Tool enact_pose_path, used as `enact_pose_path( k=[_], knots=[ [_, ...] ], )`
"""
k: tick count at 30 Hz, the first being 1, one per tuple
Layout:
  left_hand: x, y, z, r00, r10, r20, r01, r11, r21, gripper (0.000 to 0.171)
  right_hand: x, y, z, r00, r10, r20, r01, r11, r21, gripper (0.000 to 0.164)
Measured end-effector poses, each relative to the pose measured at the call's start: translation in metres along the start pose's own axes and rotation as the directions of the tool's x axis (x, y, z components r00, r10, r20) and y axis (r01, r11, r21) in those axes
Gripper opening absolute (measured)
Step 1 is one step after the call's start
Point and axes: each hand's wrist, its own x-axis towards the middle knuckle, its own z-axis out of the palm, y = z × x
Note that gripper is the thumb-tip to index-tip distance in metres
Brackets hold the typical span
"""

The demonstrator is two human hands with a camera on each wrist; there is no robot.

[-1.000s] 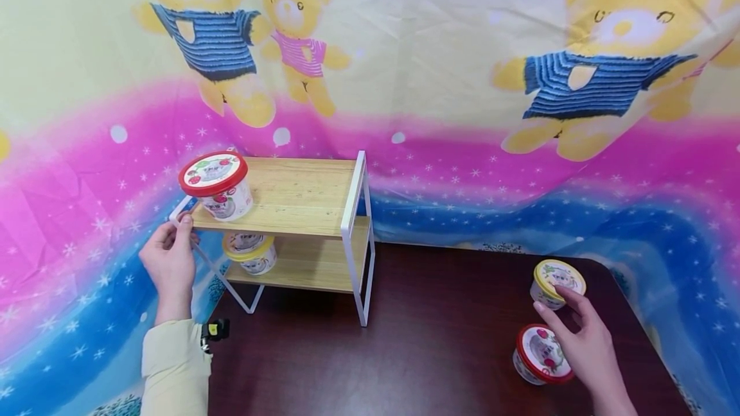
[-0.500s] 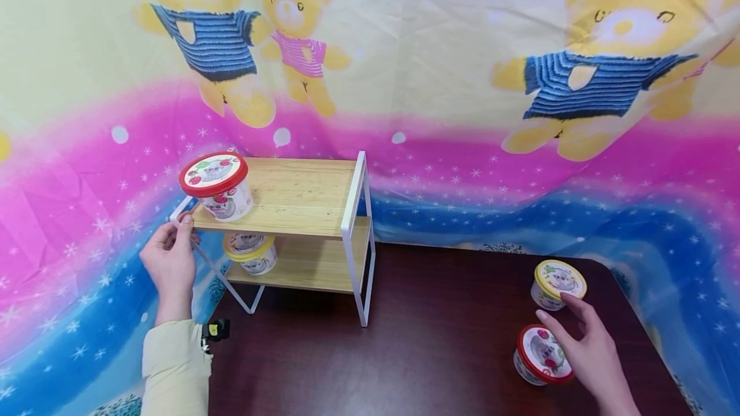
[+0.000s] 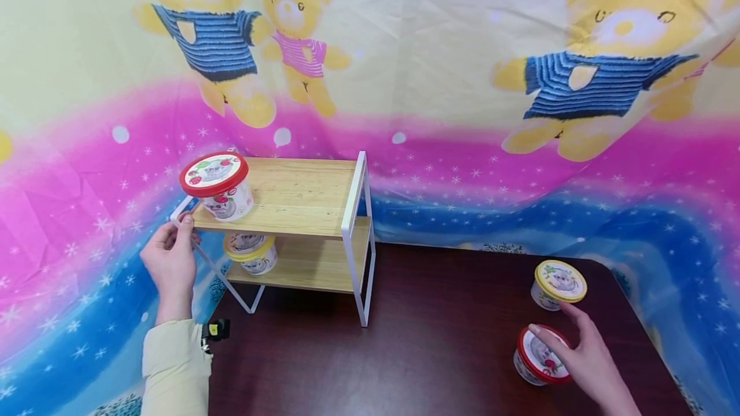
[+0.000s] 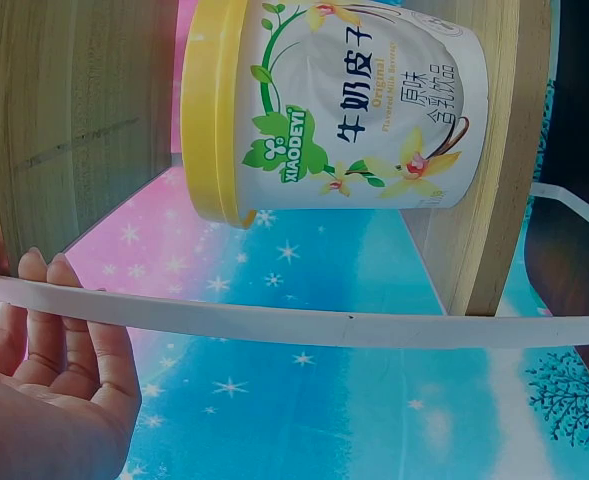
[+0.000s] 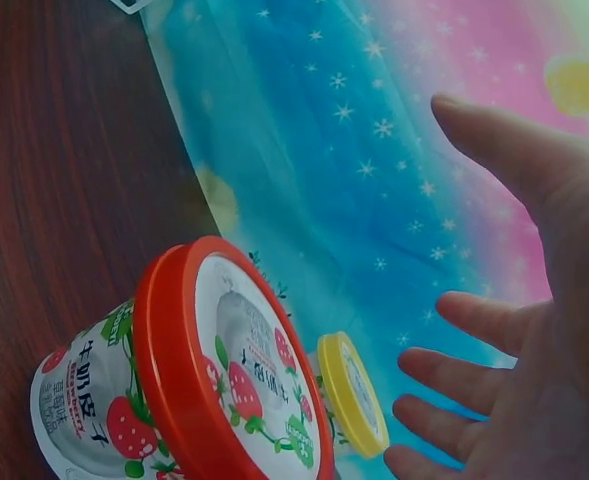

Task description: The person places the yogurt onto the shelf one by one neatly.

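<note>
My left hand (image 3: 172, 265) grips the white metal frame (image 4: 224, 320) of a small two-tier wooden shelf (image 3: 300, 194) at its upper left corner, fingers curled round the bar. Just above that hand, a red-lidded tub (image 3: 227, 203) stands on the top board. Below it, a yellow-lidded tub (image 4: 364, 110) printed with vanilla flowers sits on the lower board. At the right, my right hand (image 3: 592, 355) hovers over a red-lidded strawberry tub (image 5: 104, 400) on the table, thumb and fingers spread and holding nothing. Beyond its fingertips stands another yellow-lidded tub (image 3: 559, 280).
The dark wooden table (image 3: 439, 339) reaches from the shelf across to the two tubs on the right, with a rounded far right corner. A patterned cloth (image 3: 451, 146) with teddy bears hangs behind and around it.
My right hand has drawn back from the yellow-lidded tub on the table and come nearer, over the red-lidded one. The left hand, the shelf and the tubs look unmoved.
</note>
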Motion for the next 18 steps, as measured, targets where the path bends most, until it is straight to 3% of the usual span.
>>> enact_pose_path(
  k=[8, 18],
  knots=[
    [0.0, 0.0, -0.001, 1.0, 0.011, -0.002, -0.011, 1.0, -0.008, 0.035, 0.006, 0.008, 0.003, 0.994, 0.017, 0.111, -0.011, 0.999, -0.051, 0.107],
    [0.0, -0.001, 0.0, 1.0, -0.01, 0.002, 0.01, 1.0, -0.021, 0.034, 0.005, 0.013, 0.005, 0.991, 0.019, 0.134, -0.007, 0.996, -0.092, 0.112]
  ],
)
